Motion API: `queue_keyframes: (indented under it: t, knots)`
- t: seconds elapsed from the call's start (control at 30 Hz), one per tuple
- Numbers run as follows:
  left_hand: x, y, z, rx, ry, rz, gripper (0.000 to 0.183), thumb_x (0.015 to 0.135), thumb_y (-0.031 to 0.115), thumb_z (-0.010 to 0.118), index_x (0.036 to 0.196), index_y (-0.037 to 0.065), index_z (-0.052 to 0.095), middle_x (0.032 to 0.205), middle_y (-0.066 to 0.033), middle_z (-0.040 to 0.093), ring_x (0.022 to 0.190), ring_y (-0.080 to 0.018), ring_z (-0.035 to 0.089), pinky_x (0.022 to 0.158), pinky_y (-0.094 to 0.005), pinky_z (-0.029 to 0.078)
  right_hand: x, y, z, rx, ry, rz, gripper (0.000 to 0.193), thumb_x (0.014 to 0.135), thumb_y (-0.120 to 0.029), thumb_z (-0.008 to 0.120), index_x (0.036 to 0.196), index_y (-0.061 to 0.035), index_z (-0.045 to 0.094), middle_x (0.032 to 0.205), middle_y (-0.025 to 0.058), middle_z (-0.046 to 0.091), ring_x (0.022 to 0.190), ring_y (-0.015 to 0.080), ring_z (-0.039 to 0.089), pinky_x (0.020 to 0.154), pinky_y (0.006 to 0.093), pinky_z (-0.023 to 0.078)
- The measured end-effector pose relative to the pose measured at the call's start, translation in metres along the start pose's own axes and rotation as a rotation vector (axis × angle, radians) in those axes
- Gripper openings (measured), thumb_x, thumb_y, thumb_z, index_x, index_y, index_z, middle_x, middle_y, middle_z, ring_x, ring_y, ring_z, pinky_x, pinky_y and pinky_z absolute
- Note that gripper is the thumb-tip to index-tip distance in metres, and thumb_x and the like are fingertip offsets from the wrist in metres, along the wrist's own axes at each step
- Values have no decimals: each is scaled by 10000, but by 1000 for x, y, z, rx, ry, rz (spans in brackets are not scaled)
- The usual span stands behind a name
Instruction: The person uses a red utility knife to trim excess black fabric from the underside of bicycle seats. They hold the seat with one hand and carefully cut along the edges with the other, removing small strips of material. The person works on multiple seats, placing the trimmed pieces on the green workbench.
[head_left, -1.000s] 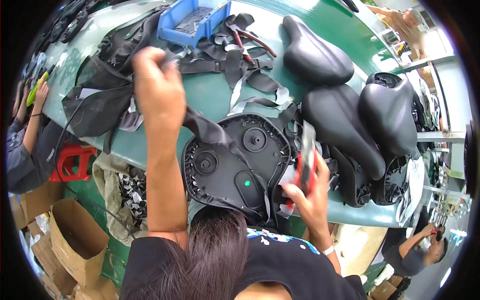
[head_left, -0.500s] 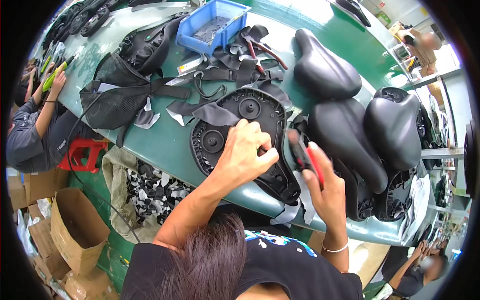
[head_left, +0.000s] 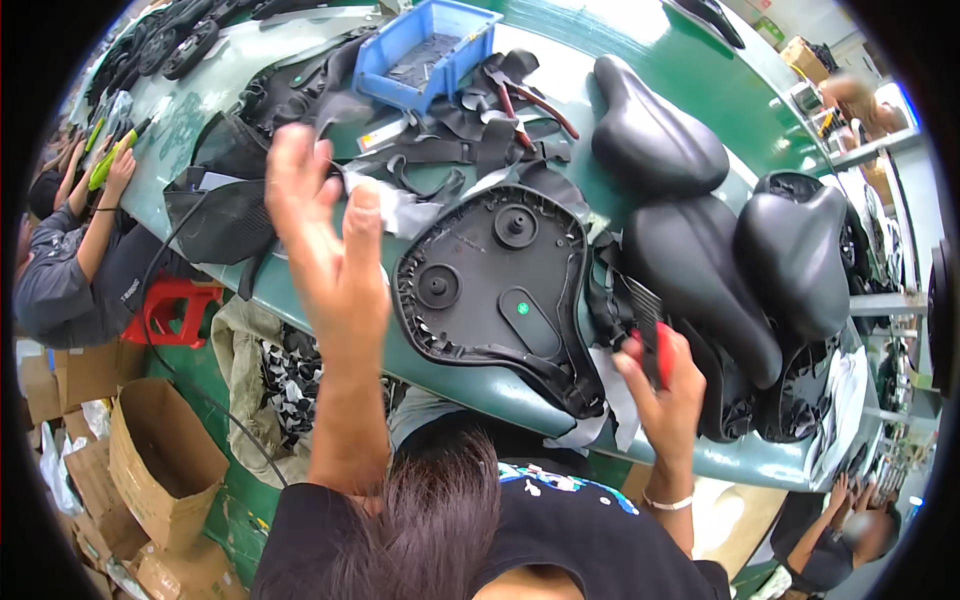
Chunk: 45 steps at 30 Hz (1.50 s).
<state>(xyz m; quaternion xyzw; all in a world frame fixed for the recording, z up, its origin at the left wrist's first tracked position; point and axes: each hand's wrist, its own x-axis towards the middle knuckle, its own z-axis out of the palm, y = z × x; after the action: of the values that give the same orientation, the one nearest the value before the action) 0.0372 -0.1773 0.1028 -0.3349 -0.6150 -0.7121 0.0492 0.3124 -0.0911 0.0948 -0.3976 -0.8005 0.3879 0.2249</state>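
My left hand [head_left: 335,240] is raised to the left of an upturned bicycle saddle [head_left: 480,295], fingers apart and nothing in them. A pale scrap [head_left: 392,208], blurred, shows just beside its thumb. The saddle lies underside up near the table's front edge, its black plastic base with two round mounts facing me and trimmed material around the rim. Right of it, my right hand [head_left: 668,400] is closed around a red-and-black utility knife [head_left: 655,345], blade extended and pointing away from me.
Finished black saddles [head_left: 655,130] stand at the right. Behind lie offcuts, red-handled pliers [head_left: 520,115] and a blue bin [head_left: 395,85]. A black mesh bag [head_left: 225,225] sits left. Below the edge are a sack of scraps [head_left: 240,340], a red stool [head_left: 175,315] and cardboard boxes [head_left: 165,460]. Other people work nearby.
My left hand has lifted off the saddle and swung left, opening. The dark strip across the saddle's rim is gone from it. My right hand and the knife have moved slightly right and toward me.
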Motion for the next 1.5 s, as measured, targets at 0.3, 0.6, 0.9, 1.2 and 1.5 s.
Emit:
queue_keyframes:
  t: [0.3,0.6,0.9,1.2,1.5]
  knots:
    - [43,-76,-19,3,-1077,-850,419,911,372,632,1050,-20,676,966,-13,664,844,-66,561,774,-245,459,94,-30,-4,488,-79,42,365,826,-136,713,1129,-20,544,965,75,641,780,154,615,693,302,515]
    - [103,-65,119,-208,-917,-412,563,878,459,601,1209,6,549,1043,-148,640,846,-256,636,751,-378,492,171,7,-13,1027,240,323,534,828,-68,669,1315,-45,451,993,45,515,847,167,550,726,342,530]
    - [-57,-43,60,541,-1162,287,434,800,366,690,1138,101,627,1286,-145,515,1205,-294,474,958,-440,383,181,-38,7,780,282,135,274,823,-156,696,1054,-93,564,725,-13,495,580,91,507,489,259,456]
    - [-10,-61,-18,-816,-589,-1093,556,971,401,483,1344,-10,437,1317,-128,524,1171,-186,536,970,-318,447,35,-61,15,-267,-549,-588,344,649,-144,756,982,-144,674,903,95,572,713,242,616,591,339,511]
    - [30,-31,-8,-369,-840,-1127,598,836,327,695,1274,-27,494,1140,-105,605,1023,-148,591,875,-283,494,4,19,1,-48,-43,-239,462,845,-53,665,1266,18,489,1070,194,637,902,330,665,782,390,519]
